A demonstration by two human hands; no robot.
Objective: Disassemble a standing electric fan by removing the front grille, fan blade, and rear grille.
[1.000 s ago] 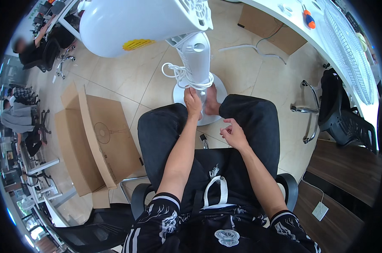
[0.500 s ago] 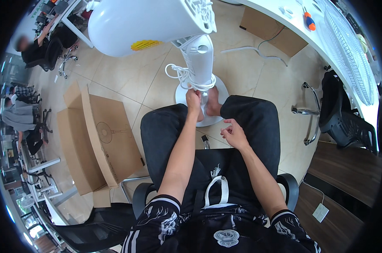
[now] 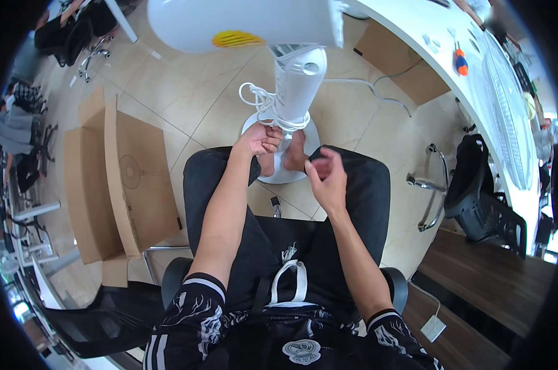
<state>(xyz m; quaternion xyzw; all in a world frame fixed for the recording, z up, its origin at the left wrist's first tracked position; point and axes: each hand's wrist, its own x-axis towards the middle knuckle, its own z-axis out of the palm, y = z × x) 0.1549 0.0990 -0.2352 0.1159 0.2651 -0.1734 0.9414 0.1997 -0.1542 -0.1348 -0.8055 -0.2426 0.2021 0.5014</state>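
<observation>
A white electric fan [image 3: 296,83] stands upright between my knees on a round white base [image 3: 311,132], its white cord [image 3: 260,98] coiled and looped about the lower housing. My left hand [image 3: 260,139] is at the narrow pole just under that housing, palm partly turned up and fingers curled closed; what they pinch is hidden. Above my right thigh my right hand [image 3: 329,184] hovers with nothing in it, thumb and fingers apart and slightly blurred. It touches no part of the fan. My bare feet [image 3: 295,151] rest on the base.
An opened cardboard box [image 3: 146,179] stands on the floor at left. On the curved white desk [image 3: 408,21] at right lie a wire fan guard [image 3: 507,114] and an orange-and-blue screwdriver [image 3: 461,63]. A black mesh chair [image 3: 485,203] is beside it; another box [image 3: 402,61] sits beneath.
My view has shifted, so the surroundings slide left. My left hand has turned, showing more palm and curled fingers at the pole. My right hand has lifted, its fingers spreading upward.
</observation>
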